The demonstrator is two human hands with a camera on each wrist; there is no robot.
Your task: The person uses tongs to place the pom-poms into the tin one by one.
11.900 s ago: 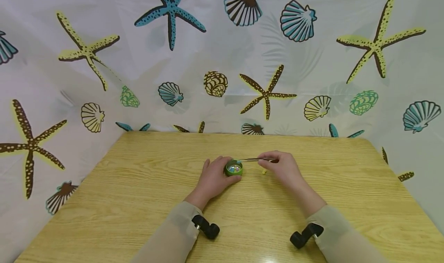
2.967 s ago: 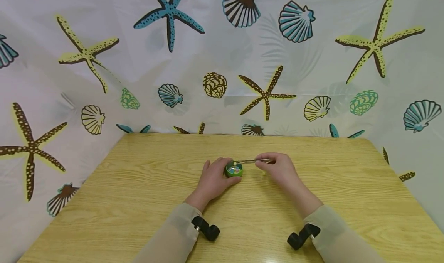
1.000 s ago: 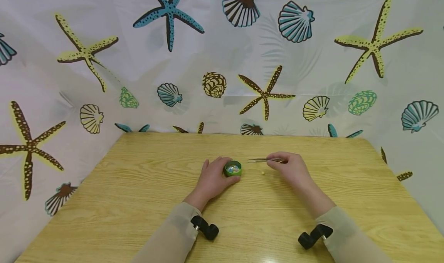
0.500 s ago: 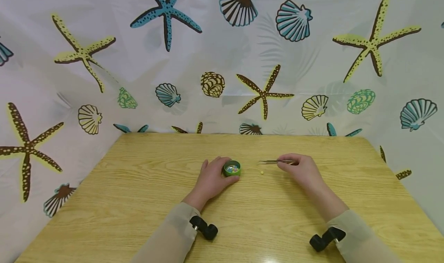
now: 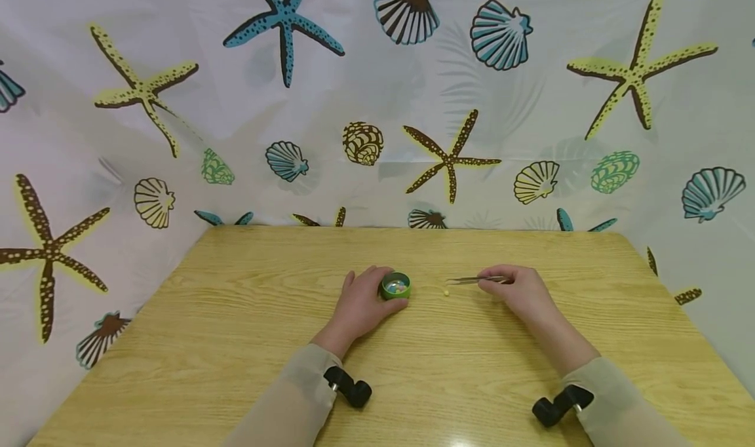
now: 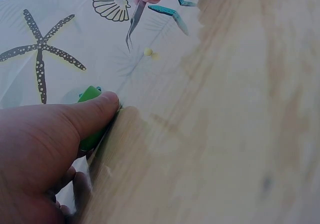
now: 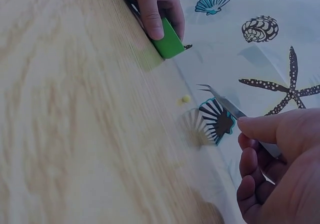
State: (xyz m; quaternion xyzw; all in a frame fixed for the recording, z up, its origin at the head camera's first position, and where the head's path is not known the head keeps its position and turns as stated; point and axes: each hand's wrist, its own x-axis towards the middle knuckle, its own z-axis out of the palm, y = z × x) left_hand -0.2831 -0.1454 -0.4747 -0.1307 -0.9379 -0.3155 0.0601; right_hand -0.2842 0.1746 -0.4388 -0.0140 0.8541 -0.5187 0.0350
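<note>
My left hand [image 5: 362, 306] grips a small round green container [image 5: 396, 294], fingers behind it and thumb in front. Inside lie several tiny coloured beads. In the left wrist view, my thumb presses along the green wall [image 6: 91, 94]. My right hand [image 5: 522, 296] pinches metal tweezers [image 5: 472, 280] between thumb and forefinger, their bent tips pointing left. The right wrist view shows the tips slightly apart, with nothing between them. One yellow bead [image 5: 446, 293] lies on the table between my hands, just below and in front of the tweezer tips [image 7: 204, 87].
The wooden table [image 5: 236, 342] reaches back to a pale cloth [image 5: 330, 185] printed with starfish and shells, which also hangs at both sides. A black camera mount [image 5: 350, 388] sits on the left sleeve, another camera mount [image 5: 560, 406] on the right.
Earlier, the tweezers held a blue bead, then a yellow one, over the green container. They have since moved right, emptied, toward the bead on the table. My left hand stays in place.
</note>
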